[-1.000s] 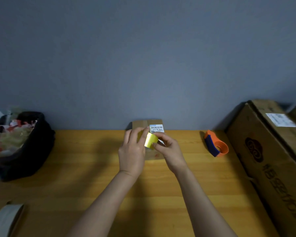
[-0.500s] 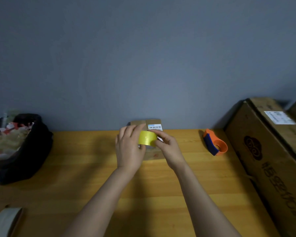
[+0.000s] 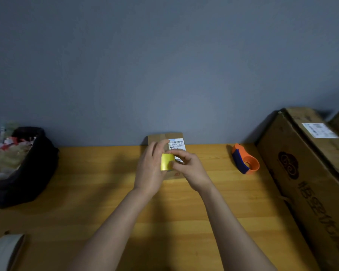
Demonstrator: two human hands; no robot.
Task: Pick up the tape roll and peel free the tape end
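Both hands are clamped on a small yellow roll of tape (image 3: 167, 161): the left hand (image 3: 150, 170) grips its left side, the right hand (image 3: 190, 169) pinches its right edge. The roll is held just above a small brown cardboard box with a white barcode label (image 3: 175, 142) at the far edge of the wooden surface (image 3: 106, 192). An orange and blue tape dispenser (image 3: 245, 162) lies well apart to the right.

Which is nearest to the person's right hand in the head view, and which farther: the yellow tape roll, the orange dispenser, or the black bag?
1. Yellow tape roll: pinched by the right hand.
2. Orange dispenser: to the right.
3. Black bag: far left.
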